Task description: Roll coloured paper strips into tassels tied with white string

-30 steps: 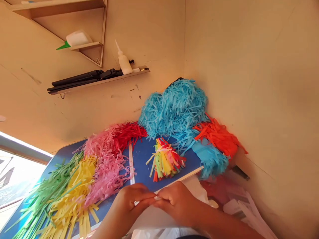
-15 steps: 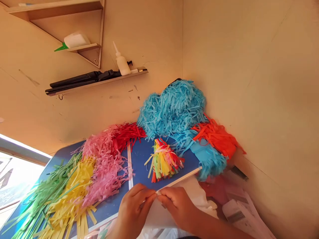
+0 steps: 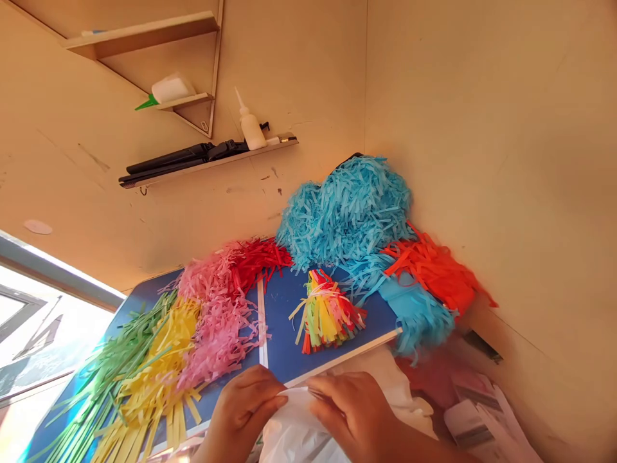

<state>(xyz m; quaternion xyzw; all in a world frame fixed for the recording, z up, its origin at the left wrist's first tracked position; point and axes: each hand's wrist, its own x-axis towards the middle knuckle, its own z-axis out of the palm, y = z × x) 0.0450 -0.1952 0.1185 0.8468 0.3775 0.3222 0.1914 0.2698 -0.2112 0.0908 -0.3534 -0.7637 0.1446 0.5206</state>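
Observation:
My left hand (image 3: 245, 408) and my right hand (image 3: 359, 411) are low in the view, at the table's near edge. Between them stretches the upper edge of a thin white plastic bag (image 3: 301, 427), pinched by the fingers of each hand. The bag hangs down in loose folds, its lower part cut off by the frame. Just beyond my hands, a tied multicoloured tassel of paper strips (image 3: 328, 315) lies on the blue table (image 3: 284, 334).
Green strips (image 3: 116, 360), yellow strips (image 3: 154, 373) and pink strips (image 3: 216, 328) cover the table's left side. A blue fringe heap (image 3: 347, 212) and orange-red strips (image 3: 434, 270) lie at the back right. A wall shelf (image 3: 207, 164) carries a glue bottle (image 3: 251, 128).
My hands have moved apart from fingertips touching, and the white plastic's edge is now spread between them. The whole view has shifted, so the table and shelves appear farther right.

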